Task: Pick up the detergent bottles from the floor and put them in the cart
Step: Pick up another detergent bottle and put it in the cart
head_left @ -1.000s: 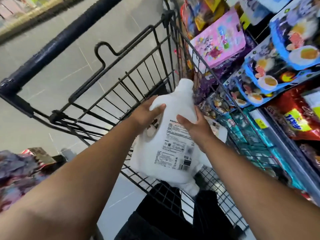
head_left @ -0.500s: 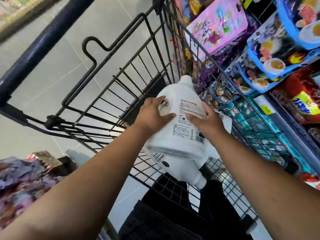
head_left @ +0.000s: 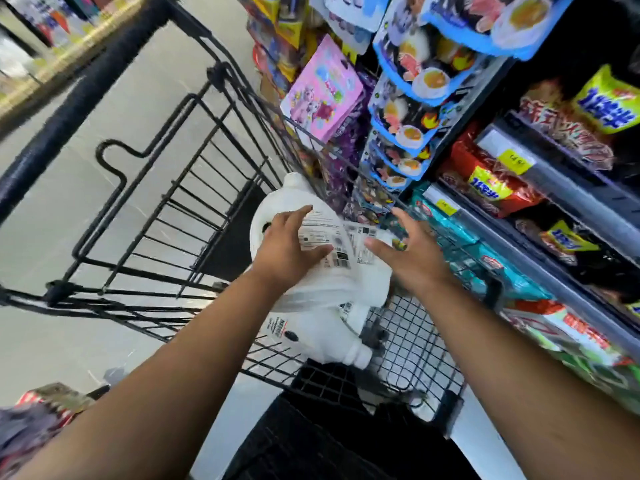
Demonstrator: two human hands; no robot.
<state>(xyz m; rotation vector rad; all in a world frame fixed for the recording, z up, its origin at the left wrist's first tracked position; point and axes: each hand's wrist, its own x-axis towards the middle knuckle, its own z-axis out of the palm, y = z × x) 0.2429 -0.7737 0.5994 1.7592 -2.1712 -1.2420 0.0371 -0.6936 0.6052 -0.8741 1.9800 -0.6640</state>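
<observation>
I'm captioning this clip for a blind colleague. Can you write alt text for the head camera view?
Two bare hands, left hand resting on it and right hand open beside it, settle a white detergent bottle on other white bottles inside a black wire cart. Shelves of snack packets stand to the right.

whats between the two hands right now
In the head view, the top bottle's label lies between the left hand and the open right hand.
</observation>
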